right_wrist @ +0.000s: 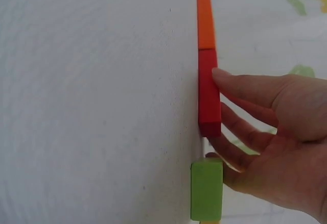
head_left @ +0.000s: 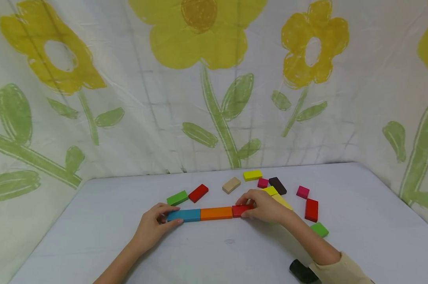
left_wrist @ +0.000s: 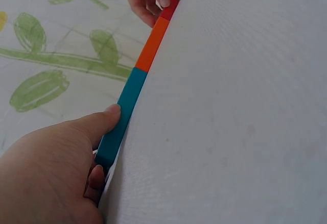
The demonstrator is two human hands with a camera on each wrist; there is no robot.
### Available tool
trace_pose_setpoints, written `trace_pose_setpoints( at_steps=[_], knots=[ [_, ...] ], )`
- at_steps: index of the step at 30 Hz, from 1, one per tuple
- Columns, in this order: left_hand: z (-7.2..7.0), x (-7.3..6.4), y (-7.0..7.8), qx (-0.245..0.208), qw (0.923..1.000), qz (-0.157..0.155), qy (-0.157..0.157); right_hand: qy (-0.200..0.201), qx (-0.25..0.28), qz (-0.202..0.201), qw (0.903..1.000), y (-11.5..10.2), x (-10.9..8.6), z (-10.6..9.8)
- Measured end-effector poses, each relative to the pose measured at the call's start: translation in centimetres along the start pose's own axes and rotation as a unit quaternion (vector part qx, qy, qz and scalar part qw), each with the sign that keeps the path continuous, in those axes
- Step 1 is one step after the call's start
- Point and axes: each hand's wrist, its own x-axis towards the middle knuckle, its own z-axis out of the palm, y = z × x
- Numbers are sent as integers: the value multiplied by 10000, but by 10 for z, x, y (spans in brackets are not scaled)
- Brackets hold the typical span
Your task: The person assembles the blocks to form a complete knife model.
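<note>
Blue block (head_left: 184, 215), orange block (head_left: 216, 213) and red block (head_left: 241, 210) sit end to end in a row mid-desk, with the left hand (head_left: 154, 223) pinching the blue end and the right hand (head_left: 265, 207) curled round the red one, so too hard a squeeze from either side could probably buckle the line or kick the orange piece out. The pale grey desk (head_left: 214, 256) is smooth, loose blocks are scattered behind the row, and a white sheet (head_left: 128, 98) printed with yellow flowers hangs all round.

Flower-printed cloth (head_left: 93, 130) hangs behind a pale grey table (head_left: 93, 221).
</note>
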Motion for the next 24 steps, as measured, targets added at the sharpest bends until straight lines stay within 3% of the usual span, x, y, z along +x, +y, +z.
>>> trace_pose_setpoints(
  at_steps=[24],
  knots=[
    [1,1,-4,73,9999,101,32,26,103,-75,9999,0,1,3]
  ],
)
